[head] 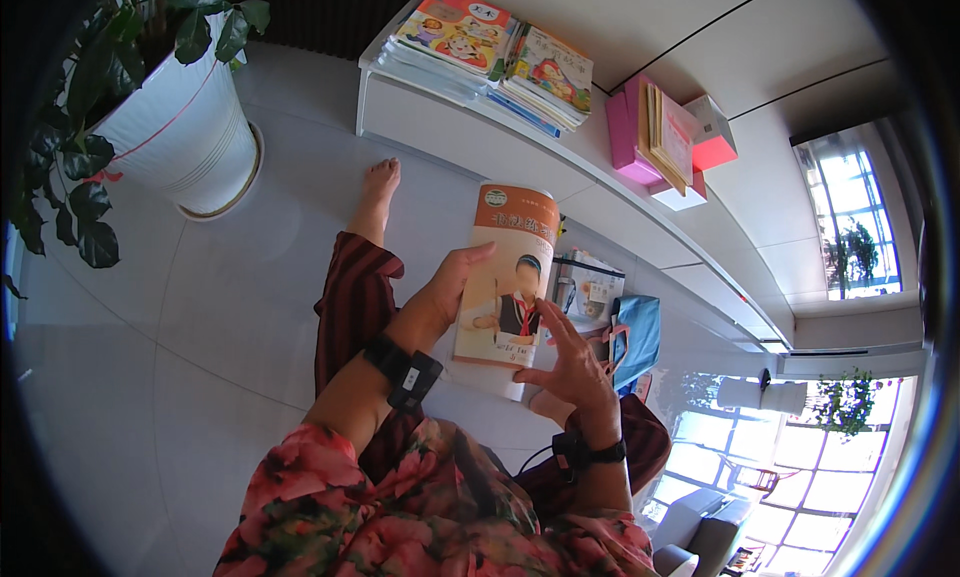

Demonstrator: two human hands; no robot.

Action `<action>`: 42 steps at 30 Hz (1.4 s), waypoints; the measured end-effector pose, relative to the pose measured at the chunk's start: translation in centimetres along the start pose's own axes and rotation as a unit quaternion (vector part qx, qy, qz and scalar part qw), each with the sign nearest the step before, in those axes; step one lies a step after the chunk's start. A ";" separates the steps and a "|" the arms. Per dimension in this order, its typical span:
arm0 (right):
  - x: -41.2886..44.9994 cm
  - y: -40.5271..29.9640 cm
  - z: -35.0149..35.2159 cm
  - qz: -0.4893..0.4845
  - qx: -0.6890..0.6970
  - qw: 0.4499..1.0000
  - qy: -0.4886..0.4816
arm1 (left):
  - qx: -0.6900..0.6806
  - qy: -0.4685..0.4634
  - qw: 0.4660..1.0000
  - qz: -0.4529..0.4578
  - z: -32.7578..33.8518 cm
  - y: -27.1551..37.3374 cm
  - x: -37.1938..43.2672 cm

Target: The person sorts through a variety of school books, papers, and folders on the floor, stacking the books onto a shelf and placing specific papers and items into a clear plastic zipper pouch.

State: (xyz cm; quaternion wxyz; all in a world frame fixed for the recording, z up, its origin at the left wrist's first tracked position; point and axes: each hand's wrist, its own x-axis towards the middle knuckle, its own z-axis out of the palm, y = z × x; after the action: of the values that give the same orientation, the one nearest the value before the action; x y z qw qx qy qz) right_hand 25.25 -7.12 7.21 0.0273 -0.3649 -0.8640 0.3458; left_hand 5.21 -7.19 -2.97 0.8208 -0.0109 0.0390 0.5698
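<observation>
My left hand [452,283] grips the left edge of a softcover workbook [504,224], its thumb on the front. The cover has an orange band with writing and a picture of a child at a desk. My right hand [571,361] is at the lower right of the workbook, thumb and fingers spread apart. Its fingertips touch the cover near the right edge, and the thumb is by the bottom corner. Pale paper shows below the cover; I cannot tell whether it belongs to the workbook. The cover curves slightly towards its right side.
Beyond the workbook lie a clear zip pouch [589,292] and a blue bag [637,335] on the tiled floor. A low white cabinet [450,130] bears stacked books [551,74] and a pink box file [626,134]. A potted plant [195,134] stands at left.
</observation>
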 end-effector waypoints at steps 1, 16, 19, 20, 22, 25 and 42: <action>0.0 -0.3 0.3 -0.039 -0.070 0.996 0.032 | 0.003 0.009 1.000 -0.011 -0.1 -0.1 0.1; 2.2 -2.3 1.6 -0.208 -0.230 0.948 0.068 | 0.112 0.096 0.989 -0.014 1.6 -0.6 -0.5; 2.9 -2.1 1.8 -0.223 -0.206 0.945 0.124 | 0.107 0.056 0.993 -0.004 1.0 -0.4 -0.4; 3.1 -2.3 1.7 -0.226 -0.202 0.945 0.126 | 0.092 0.022 0.996 -0.005 0.7 -0.3 -0.4; 3.1 -2.5 0.9 -0.201 -0.177 0.952 0.149 | 0.100 0.026 0.995 0.008 1.1 -0.7 0.0; 2.9 -2.7 0.4 -0.207 -0.185 0.947 0.160 | 0.124 0.026 0.992 0.022 1.3 -0.9 0.1; 1.9 -1.6 1.5 -0.152 -0.180 0.944 0.233 | 0.119 -0.072 0.990 -0.023 -0.7 -1.1 -0.1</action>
State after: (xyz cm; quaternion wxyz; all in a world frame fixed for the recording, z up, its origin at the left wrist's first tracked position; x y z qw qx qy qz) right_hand 22.41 -7.56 6.69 0.2139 -0.2981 -0.9267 0.0818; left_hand 6.20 -7.73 -3.71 0.8297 0.1273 0.0469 0.5414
